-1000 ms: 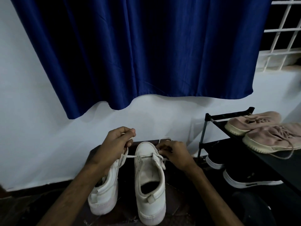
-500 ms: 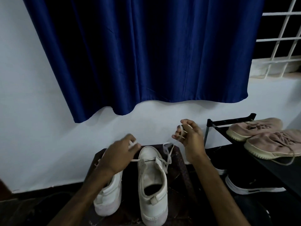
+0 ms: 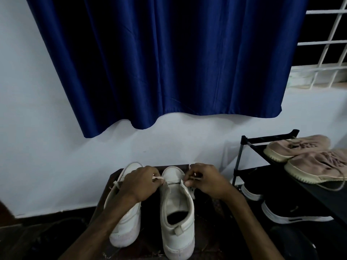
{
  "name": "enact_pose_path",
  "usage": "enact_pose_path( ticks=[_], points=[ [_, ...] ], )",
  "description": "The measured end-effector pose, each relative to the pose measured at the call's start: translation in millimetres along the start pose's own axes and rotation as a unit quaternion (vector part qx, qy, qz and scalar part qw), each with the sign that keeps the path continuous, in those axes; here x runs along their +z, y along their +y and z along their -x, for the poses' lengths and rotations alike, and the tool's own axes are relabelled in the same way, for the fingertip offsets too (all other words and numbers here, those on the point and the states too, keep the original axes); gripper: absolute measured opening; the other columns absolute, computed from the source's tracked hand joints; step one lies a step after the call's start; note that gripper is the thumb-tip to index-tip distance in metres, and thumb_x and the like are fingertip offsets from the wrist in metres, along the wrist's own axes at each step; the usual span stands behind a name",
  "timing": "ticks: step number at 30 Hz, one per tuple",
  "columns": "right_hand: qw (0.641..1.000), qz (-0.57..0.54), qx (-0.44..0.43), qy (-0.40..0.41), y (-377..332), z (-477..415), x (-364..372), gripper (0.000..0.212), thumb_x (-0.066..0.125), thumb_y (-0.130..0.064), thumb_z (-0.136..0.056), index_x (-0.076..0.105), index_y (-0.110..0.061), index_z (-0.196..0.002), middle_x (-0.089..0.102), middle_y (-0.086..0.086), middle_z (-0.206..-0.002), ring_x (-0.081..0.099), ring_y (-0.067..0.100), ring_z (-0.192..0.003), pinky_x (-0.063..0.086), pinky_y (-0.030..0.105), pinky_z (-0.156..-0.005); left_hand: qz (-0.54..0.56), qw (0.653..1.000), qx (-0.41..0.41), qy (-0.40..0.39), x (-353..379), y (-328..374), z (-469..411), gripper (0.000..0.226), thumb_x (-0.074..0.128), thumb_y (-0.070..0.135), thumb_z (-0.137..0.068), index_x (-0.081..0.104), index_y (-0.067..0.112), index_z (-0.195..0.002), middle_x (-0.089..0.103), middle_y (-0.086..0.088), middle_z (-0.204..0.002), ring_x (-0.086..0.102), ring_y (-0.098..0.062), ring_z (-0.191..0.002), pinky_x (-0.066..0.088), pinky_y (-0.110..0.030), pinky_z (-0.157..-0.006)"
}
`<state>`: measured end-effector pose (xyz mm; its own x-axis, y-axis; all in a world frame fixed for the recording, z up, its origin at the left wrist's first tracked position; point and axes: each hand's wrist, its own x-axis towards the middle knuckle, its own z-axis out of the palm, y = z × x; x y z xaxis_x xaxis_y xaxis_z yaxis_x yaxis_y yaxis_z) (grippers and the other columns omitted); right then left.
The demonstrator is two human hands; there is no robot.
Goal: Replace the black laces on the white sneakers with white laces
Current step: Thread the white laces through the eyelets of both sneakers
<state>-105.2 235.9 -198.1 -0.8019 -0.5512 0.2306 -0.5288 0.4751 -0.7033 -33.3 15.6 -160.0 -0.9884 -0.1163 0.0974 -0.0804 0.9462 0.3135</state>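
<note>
Since half a second ago, the right hand [image 3: 206, 182] has dropped from its raised position near the shoe rack [image 3: 244, 141] back down to the toe end of a sneaker, and the left hand [image 3: 139, 182] has closed in on the same spot. Two white sneakers stand side by side, toes toward the wall [image 3: 37, 128], on a dark counter [image 3: 150, 218] in the lower centre of the frame. Both hands meet over the middle sneaker [image 3: 177, 207], just behind its toe cap. A white lace [image 3: 173, 182] runs straight across that sneaker between them. At the sneaker's left edge the left hand's curled fingers [image 3: 150, 173] pinch one part of the lace; at its right edge the right hand's thumb and fingers [image 3: 189, 182] pinch another, with a short length hanging down beside the shoe. The outer sneaker [image 3: 127, 222] stands to the left, partly hidden beneath the left wrist and forearm, with a white lace end showing at its front. A deep blue curtain [image 3: 169, 62] fills the upper centre of the frame, and a white window grille [image 3: 328, 44] shows in the upper right. On the rack at the right edge, two pink sneakers [image 3: 296, 147] lie on the top shelf, and black shoes with white soles [image 3: 293, 212] sit below them.
</note>
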Motion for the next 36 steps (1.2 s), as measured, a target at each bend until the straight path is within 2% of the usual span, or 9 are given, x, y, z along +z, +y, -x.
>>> enact_pose_path(
  ticks=[4,9,12,15,19,25,28,32,36],
  points=[
    [0.998,0.063,0.004,0.015,0,2,4,0.011,0.073,-0.033,-0.077,0.065,-0.040,-0.082,0.060,-0.021,-0.081,0.060,0.000,-0.083,0.050,0.028,-0.076,-0.004,1.000,0.007,-0.001,2,1,0,0.020,0.058,0.046,-0.090,0.066,0.030,-0.098,0.068,0.008,-0.108,0.059,-0.017,-0.109,0.043,-0.028,-0.086],
    [0.973,0.226,-0.043,0.018,-11,6,6,0.012,0.054,-0.036,-0.088,0.057,-0.029,-0.096,0.061,-0.012,-0.101,0.058,0.012,-0.095,0.038,0.025,-0.071,-0.011,1.000,0.009,-0.011,2,2,0,0.022,0.056,0.047,-0.091,0.065,0.029,-0.102,0.067,0.009,-0.112,0.059,-0.016,-0.111,0.043,-0.028,-0.087],
    [0.982,0.186,0.015,-0.029,-16,-2,3,0.017,0.053,-0.037,-0.088,0.061,-0.023,-0.094,0.065,-0.005,-0.098,0.061,0.016,-0.091,0.044,0.028,-0.071,-0.018,0.999,0.012,-0.025,2,2,0,0.023,0.055,0.046,-0.092,0.064,0.028,-0.102,0.067,0.007,-0.113,0.059,-0.018,-0.110,0.045,-0.029,-0.088],
    [0.982,0.097,0.112,-0.115,-16,-14,-2,0.027,0.053,-0.036,-0.087,0.060,-0.020,-0.066,0.063,0.002,-0.070,0.064,0.021,-0.066,0.048,0.029,-0.058,-0.022,0.999,0.013,-0.033,3,2,-1,0.023,0.055,0.046,-0.091,0.063,0.027,-0.102,0.067,0.005,-0.111,0.060,-0.020,-0.108,0.046,-0.030,-0.087],
    [0.976,0.083,0.182,-0.080,-22,-22,1,0.037,0.058,-0.033,-0.085,0.058,-0.017,-0.052,0.063,0.005,-0.057,0.057,0.016,-0.048,0.042,0.021,-0.046,-0.040,0.998,0.023,-0.034,2,1,-2,0.024,0.054,0.045,-0.092,0.062,0.025,-0.101,0.067,0.003,-0.111,0.060,-0.021,-0.107,0.044,-0.030,-0.082],
    [0.980,0.032,0.189,-0.047,-10,-21,10,0.042,0.063,-0.038,-0.084,0.062,-0.029,-0.043,0.059,-0.005,-0.050,0.055,0.010,-0.049,0.045,0.024,-0.051,-0.141,0.989,0.043,-0.033,-2,2,-3,0.027,0.050,0.040,-0.092,0.061,0.022,-0.110,0.064,-0.001,-0.118,0.058,-0.025,-0.112,0.041,-0.031,-0.084],
    [0.984,0.057,0.162,-0.036,-8,-20,11,0.031,0.070,-0.045,-0.082,0.066,-0.028,-0.056,0.069,-0.004,-0.063,0.063,0.009,-0.058,0.051,0.025,-0.057,-0.142,0.988,0.049,-0.033,0,6,0,0.025,0.050,0.041,-0.090,0.059,0.019,-0.102,0.065,-0.001,-0.113,0.059,-0.026,-0.107,0.037,-0.030,-0.078],
    [0.996,0.007,0.064,0.064,-18,-20,5,0.010,0.070,-0.030,-0.086,0.071,-0.021,-0.083,0.069,-0.009,-0.078,0.059,-0.001,-0.067,0.049,0.020,-0.067,-0.085,0.992,0.060,-0.064,2,2,2,0.018,0.048,0.042,-0.092,0.047,0.025,-0.087,0.066,0.000,-0.105,0.059,-0.024,-0.104,0.036,-0.029,-0.074],
    [0.999,-0.014,0.039,-0.019,-16,-22,13,0.007,0.069,-0.036,-0.086,0.073,-0.030,-0.086,0.071,-0.016,-0.080,0.064,-0.003,-0.075,0.051,0.020,-0.073,-0.043,0.994,0.080,-0.055,5,-1,0,0.016,0.051,0.039,-0.091,0.046,0.025,-0.085,0.064,0.004,-0.094,0.057,-0.020,-0.093,0.032,-0.028,-0.068]
  ],
)
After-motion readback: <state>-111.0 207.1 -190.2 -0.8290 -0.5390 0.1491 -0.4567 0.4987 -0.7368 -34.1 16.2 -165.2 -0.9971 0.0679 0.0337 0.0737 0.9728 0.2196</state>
